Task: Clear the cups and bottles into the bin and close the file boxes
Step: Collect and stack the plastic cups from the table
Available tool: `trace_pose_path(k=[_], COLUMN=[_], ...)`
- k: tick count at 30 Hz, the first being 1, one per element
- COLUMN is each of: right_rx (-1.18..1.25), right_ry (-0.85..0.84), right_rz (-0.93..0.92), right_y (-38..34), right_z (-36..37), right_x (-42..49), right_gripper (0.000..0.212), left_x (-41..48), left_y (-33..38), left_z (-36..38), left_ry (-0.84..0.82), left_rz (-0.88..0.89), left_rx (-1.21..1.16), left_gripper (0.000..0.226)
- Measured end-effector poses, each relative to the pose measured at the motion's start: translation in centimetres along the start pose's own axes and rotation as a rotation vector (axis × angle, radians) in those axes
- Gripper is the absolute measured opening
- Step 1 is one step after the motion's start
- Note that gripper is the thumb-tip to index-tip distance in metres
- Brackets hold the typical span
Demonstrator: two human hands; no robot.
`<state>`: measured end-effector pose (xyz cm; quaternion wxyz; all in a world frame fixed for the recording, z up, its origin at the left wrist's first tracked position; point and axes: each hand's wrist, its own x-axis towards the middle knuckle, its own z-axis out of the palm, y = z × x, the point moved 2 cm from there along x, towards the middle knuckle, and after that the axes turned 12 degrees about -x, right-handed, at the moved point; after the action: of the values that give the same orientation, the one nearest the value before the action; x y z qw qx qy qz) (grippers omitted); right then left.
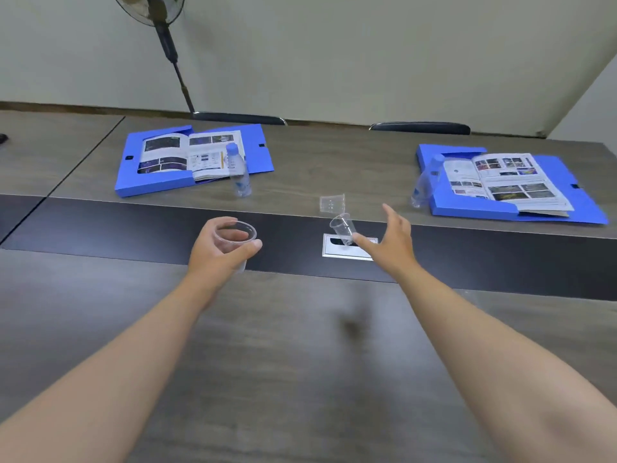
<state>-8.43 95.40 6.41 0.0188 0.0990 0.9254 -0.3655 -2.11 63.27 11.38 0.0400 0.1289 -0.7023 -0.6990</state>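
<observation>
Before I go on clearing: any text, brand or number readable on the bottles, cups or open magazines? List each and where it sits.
None can be read.
Left bottle: blue label print, blurred.
Right bottle: label blurred.
Left magazine: pictures and text blocks, too small.
Right magazine: headings and captions, too small.
Clear cups, including the one in the left hand: no print visible.
</observation>
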Motion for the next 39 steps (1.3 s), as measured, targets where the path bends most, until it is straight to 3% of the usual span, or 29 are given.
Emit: trace_pose_path(k=[6, 15, 22, 26, 31, 35, 39], right_rx=[-0.176, -0.404, -0.433, -0.222, 0.249, 0.563, 0.510], right_ry=[-0.136, -0.267, -0.182, -0.086, -0.002, 0.025, -0.023], right_rz=[0.012, -0.086, -0.053, 0.070, 0.100, -0.017, -0.179], right_y=[3.7, 3.4, 4.0, 3.1, -1.3, -5.4, -7.2], right_z=[4.7, 11.0, 12.7, 11.8, 9.5, 6.9, 6.7], right_x=[9.2, 14.5, 13.6, 10.5, 4.4, -0.8, -4.5], right_gripper=[0.097, 0.083, 0.031, 0.031, 0.034, 0.045, 0.060], left_x=[3.5, 4.6, 4.8, 4.5, 3.6, 2.5, 1.4], left_y=[-5.1, -10.0, -10.3, -9.3, -7.8, -6.6, -5.6], left_z=[2.9, 3.8, 3.8, 3.8, 4.0, 4.7, 5.9], left_ry=[0.073, 0.093, 0.053, -0.006, -0.096, -0.147, -0.203], left_rz=[-0.087, -0.159, -0.155, -0.123, -0.087, 0.021, 0.074], left_rx=[-0.003, 0.008, 0.030, 0.095, 0.219, 0.446, 0.556], left_gripper=[0.060, 0.064, 0.064, 0.073, 0.084, 0.088, 0.092])
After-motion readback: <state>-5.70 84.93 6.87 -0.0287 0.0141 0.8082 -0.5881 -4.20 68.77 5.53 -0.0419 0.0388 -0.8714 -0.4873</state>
